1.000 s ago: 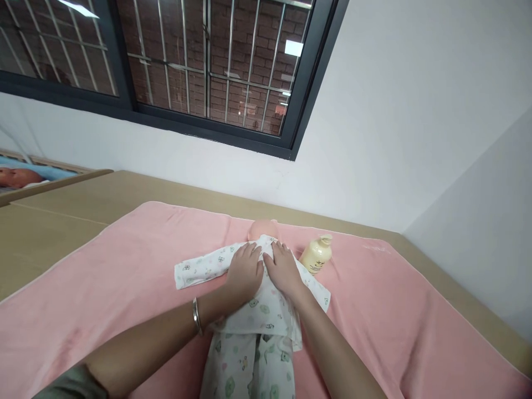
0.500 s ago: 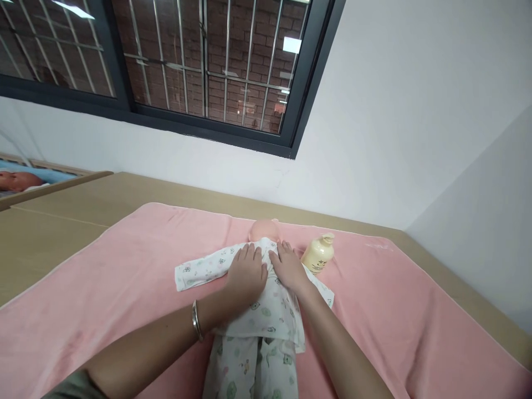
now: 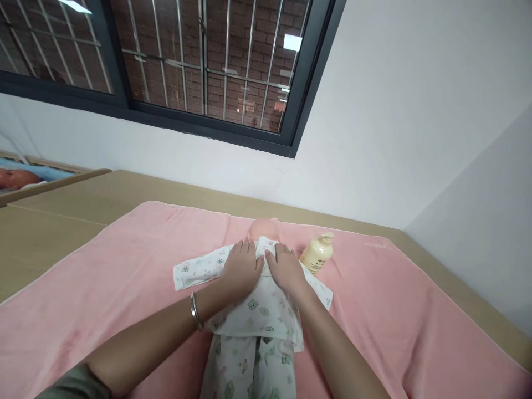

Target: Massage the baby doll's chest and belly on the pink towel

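A baby doll (image 3: 262, 229) lies on a pink blanket (image 3: 149, 249), its head toward the wall. It wears a white long-sleeved top (image 3: 261, 310) with a small green print and matching trousers (image 3: 236, 366). My left hand (image 3: 243, 269) rests flat on the left side of the top's chest, fingers stretched toward the doll's head. On the right side of the chest lies my right hand (image 3: 286, 269), also flat, its thumb near the left thumb. The doll's arms and hands are not visible; both sleeves spread outward.
A pale yellow pump bottle (image 3: 318, 253) stands on the blanket just right of the right sleeve. Around the blanket shows the wooden table top (image 3: 83, 199). At the far left another doll (image 3: 19, 178) lies on blue cloth. A barred window (image 3: 208, 61) is above.
My left hand has slid slightly outward to the left, and my right hand has shifted a little on the chest. Both stay on the top.
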